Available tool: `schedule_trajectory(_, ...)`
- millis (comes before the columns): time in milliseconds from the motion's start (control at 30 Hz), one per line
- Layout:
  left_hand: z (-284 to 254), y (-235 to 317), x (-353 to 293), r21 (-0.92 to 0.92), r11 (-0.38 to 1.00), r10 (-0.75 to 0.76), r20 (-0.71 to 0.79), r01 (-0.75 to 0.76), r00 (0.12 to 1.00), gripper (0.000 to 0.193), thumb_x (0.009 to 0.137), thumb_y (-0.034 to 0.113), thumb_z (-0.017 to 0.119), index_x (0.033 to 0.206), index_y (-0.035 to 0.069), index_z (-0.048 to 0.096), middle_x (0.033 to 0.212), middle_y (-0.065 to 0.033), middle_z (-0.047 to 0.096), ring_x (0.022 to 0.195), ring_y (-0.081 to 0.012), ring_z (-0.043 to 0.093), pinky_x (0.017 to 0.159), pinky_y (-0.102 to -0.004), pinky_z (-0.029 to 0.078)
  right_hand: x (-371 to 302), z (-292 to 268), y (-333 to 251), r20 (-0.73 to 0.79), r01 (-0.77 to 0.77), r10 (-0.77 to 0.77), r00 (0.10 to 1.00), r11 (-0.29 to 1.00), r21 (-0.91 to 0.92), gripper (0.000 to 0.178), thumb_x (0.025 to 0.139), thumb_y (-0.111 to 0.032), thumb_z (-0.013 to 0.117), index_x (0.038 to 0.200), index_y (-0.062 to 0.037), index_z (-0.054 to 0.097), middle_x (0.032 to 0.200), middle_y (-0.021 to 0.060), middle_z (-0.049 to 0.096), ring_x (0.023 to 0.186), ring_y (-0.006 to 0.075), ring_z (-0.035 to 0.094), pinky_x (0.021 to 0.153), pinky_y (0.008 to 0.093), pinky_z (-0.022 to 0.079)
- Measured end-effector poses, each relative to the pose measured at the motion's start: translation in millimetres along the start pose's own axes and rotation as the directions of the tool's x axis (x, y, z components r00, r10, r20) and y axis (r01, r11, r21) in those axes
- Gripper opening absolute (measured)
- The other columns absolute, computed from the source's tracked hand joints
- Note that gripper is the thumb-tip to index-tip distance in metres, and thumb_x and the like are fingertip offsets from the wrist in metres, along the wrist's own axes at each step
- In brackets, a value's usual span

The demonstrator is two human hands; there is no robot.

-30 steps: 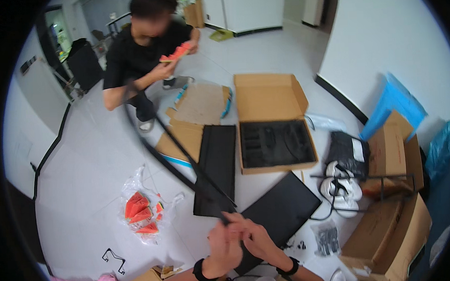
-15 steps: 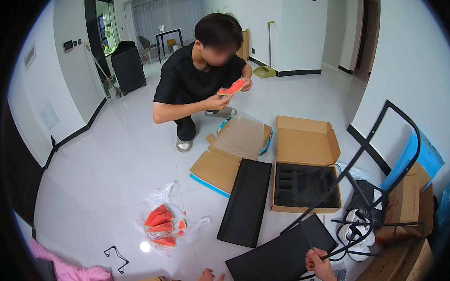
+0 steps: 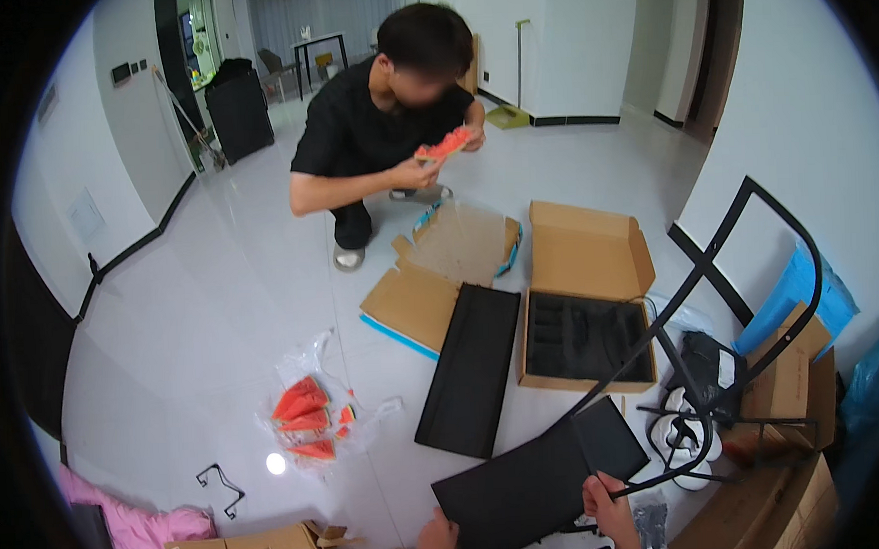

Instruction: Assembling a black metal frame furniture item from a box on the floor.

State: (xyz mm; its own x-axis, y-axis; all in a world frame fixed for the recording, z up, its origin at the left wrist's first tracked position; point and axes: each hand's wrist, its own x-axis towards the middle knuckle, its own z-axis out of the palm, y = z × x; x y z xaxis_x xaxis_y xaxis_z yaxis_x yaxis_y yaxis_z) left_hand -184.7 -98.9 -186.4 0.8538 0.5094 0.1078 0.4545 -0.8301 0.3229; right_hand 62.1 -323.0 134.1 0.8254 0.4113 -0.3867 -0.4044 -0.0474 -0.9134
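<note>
My right hand (image 3: 607,506) is closed at the lower end of a black metal tube frame (image 3: 707,265), which rises to the right in a bent loop with crossing bars. Beneath it a flat black panel (image 3: 534,479) lies slanted on the floor. At the left edge of that panel, my left hand (image 3: 436,538) has its fingers closed on the near corner; part of its grip is hidden. A second long black panel (image 3: 469,370) lies just beyond, partly over an opened flat carton (image 3: 412,319).
Another person (image 3: 381,122) squats ahead, eating a watermelon slice (image 3: 445,145). An open cardboard box (image 3: 589,245) with black foam stands right of centre. Watermelon pieces (image 3: 302,400) lie on a plastic bag. White shoes (image 3: 676,436) and cartons (image 3: 782,379) crowd the right. A thin black bracket (image 3: 220,490) lies left.
My left hand has moved up and right from the floor onto the panel's edge. My right hand stays on the metal frame. The whole view has shifted slightly.
</note>
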Motion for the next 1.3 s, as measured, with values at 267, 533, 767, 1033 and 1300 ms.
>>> schedule_trajectory(267,-227.0,71.7,82.4,-0.766,0.493,-0.249,0.329,0.412,0.911,0.030,0.095,0.007,0.060,0.120,-0.002,0.048,0.071,-0.0139,0.064,0.063,-0.0208,0.062,0.057,-0.0366,0.048,-34.4,-2.6,-20.5,0.167,-0.135,0.120,0.979,0.987,0.082,0.029,0.106,-0.020,0.052,0.081,-0.0054,0.049,0.065,-0.0046,0.036,0.054,0.0042,0.029,0.049,0.0234,0.022)
schedule_trajectory(533,-339.1,111.6,151.4,-0.903,0.235,-0.125,0.338,0.358,0.933,0.029,0.096,-0.005,0.054,0.117,0.006,0.038,0.066,0.0026,0.055,0.057,-0.0019,0.044,0.052,-0.0216,0.032,-39.5,18.4,-56.7,0.291,0.014,-0.054,0.955,0.990,0.138,0.036,0.107,-0.028,0.048,0.079,-0.0058,0.043,0.064,-0.0046,0.030,0.053,0.0050,0.025,0.048,0.0244,0.019)
schedule_trajectory(767,-400.0,129.4,163.8,-0.914,0.178,-0.065,0.358,0.364,0.931,0.033,0.095,-0.004,0.062,0.113,0.003,0.036,0.074,-0.0069,0.069,0.065,-0.0025,0.055,0.055,-0.0187,0.040,-56.3,33.9,-94.3,0.257,0.013,-0.055,0.965,0.986,0.165,0.040,0.107,-0.029,0.048,0.076,-0.0045,0.042,0.064,-0.0033,0.029,0.052,0.0056,0.024,0.047,0.0248,0.018)
schedule_trajectory(1033,-447.9,145.2,177.5,-0.871,0.366,-0.082,0.320,0.328,0.944,0.047,0.090,-0.002,0.070,0.115,0.004,0.031,0.063,-0.0055,0.064,0.053,-0.0046,0.054,0.048,-0.0208,0.041,-57.8,49.1,-118.2,0.336,-0.044,-0.039,0.941,0.971,0.234,0.040,0.106,-0.030,0.051,0.077,-0.0039,0.040,0.065,0.0002,0.032,0.053,0.0065,0.025,0.047,0.0255,0.019)
schedule_trajectory(1300,-499.6,176.8,176.2,-0.771,0.521,-0.073,0.388,0.367,0.919,0.052,0.081,0.004,0.078,0.104,0.006,0.032,0.053,-0.0033,0.058,0.045,-0.0072,0.055,0.047,-0.0216,0.043,-60.7,58.0,-139.8,0.429,-0.100,-0.044,0.902,0.946,0.308,0.045,0.106,-0.035,0.048,0.073,-0.0073,0.035,0.060,0.0017,0.030,0.048,0.0082,0.021,0.043,0.0263,0.017)
